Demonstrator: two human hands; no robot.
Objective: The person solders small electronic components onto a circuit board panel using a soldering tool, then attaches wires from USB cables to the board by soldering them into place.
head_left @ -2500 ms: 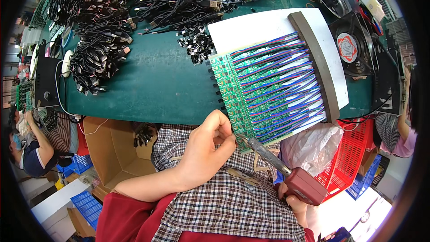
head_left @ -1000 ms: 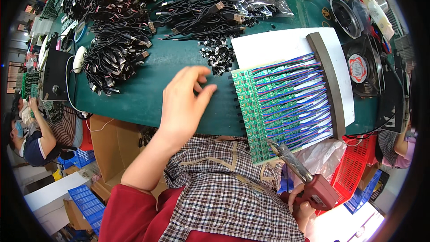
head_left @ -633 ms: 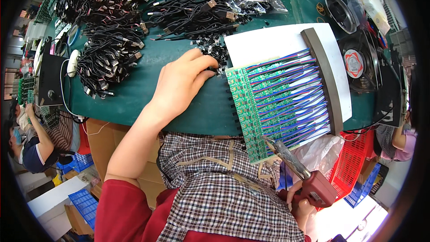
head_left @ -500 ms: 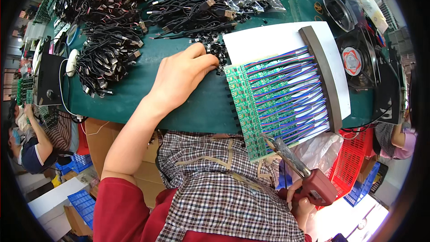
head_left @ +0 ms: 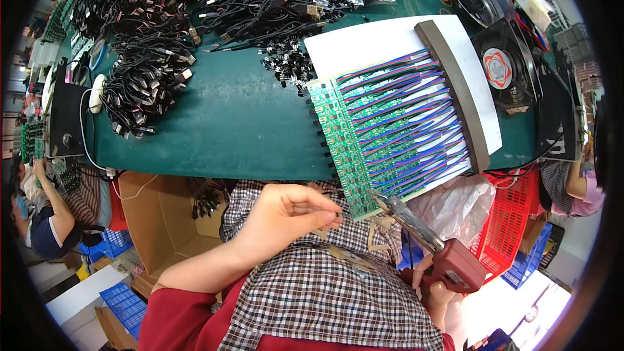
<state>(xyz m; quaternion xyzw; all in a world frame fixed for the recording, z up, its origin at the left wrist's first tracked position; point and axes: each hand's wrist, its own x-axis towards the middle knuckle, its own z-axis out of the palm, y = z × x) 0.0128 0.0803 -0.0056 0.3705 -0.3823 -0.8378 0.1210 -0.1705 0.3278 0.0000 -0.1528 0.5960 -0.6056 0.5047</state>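
Observation:
My left hand [head_left: 279, 220] pinches a small black component [head_left: 337, 214] beside the lower left corner of the green circuit board panel [head_left: 344, 146]. My right hand [head_left: 435, 289] is wrapped round the handle of a dark red soldering gun [head_left: 460, 266]. The gun's tip touches or hovers over the panel's near end; I cannot tell which. Rows of red, blue and black wires [head_left: 409, 117] run from the panel to a dark bar [head_left: 453, 94] lying across them. Several black parts stick out along the panel's left edge. White sheet [head_left: 364, 39] lies underneath.
Small black components [head_left: 289, 65] lie heaped left of the sheet. Behind them are black USB cables [head_left: 260, 16], with a larger cable pile [head_left: 146, 58] at the left. A speaker [head_left: 504, 68] stands on the right. Below the table are a cardboard box [head_left: 162, 221] and red crate [head_left: 510, 221].
My left hand has come back from the component heap to the panel's near corner, with a small black component between its fingers. The right hand with the soldering gun has barely moved.

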